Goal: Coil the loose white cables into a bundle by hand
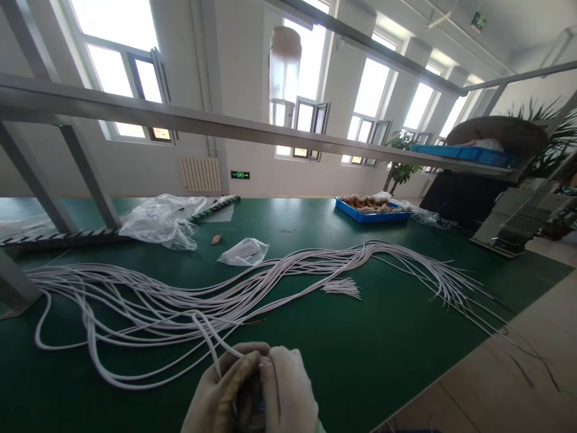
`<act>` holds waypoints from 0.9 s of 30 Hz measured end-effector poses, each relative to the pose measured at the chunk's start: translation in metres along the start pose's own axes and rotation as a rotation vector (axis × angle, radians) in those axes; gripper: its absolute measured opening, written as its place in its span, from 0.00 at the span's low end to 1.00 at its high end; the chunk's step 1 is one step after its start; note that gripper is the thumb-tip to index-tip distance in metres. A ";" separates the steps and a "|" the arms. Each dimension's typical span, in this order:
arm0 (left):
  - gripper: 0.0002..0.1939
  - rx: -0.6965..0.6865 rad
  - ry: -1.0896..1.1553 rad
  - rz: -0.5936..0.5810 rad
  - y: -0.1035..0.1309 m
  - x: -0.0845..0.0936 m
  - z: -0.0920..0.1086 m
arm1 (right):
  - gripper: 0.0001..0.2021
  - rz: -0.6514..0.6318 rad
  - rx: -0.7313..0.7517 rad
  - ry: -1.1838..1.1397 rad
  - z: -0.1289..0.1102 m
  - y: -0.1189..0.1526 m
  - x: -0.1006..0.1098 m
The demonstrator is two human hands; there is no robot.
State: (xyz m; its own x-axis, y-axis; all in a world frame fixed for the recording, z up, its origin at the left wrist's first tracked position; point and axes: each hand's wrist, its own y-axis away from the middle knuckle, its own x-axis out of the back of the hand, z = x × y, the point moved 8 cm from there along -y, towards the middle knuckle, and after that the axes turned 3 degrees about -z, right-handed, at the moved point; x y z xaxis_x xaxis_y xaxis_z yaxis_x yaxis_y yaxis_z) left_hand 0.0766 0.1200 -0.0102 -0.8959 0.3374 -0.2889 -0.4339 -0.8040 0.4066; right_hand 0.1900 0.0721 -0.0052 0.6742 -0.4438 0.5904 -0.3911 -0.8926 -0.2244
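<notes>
Both hands — left (216, 394), right (286, 391) — pinch one wire end (225, 349) with pressed fingers; many wires (180, 300) lie unhandled across the counter (383, 349).

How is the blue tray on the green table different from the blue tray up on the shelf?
The blue tray on the green table sits low at the table's far edge, while the blue tray on the shelf rests higher up, to the right. The table tray holds a heap of brownish parts; the shelf tray has something white at its back. The table tray looks shorter; the shelf tray looks longer and narrower. Both are shallow, blue and rectangular.
</notes>
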 end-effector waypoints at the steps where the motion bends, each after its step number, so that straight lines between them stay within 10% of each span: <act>1: 0.16 -0.011 0.007 0.034 -0.001 0.001 0.001 | 0.23 -0.042 -0.003 -0.038 0.001 -0.003 -0.001; 7: 0.18 -0.110 -0.059 0.057 -0.030 0.021 -0.012 | 0.15 -0.286 0.182 0.063 0.021 -0.050 0.026; 15: 0.21 -0.117 0.018 -0.064 -0.063 0.048 -0.047 | 0.07 -0.285 -0.138 0.763 0.153 -0.211 0.124; 27: 0.24 -0.009 0.255 -0.158 -0.056 0.032 -0.044 | 0.14 -0.750 -0.011 1.256 0.182 -0.271 0.088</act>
State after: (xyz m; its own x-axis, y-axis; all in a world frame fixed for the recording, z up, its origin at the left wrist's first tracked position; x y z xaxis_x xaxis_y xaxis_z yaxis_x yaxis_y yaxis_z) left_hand 0.0762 0.1543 -0.0806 -0.7640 0.3257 -0.5569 -0.5642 -0.7560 0.3319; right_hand 0.4686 0.2603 -0.0336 -0.2587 0.4798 0.8384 -0.2103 -0.8751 0.4359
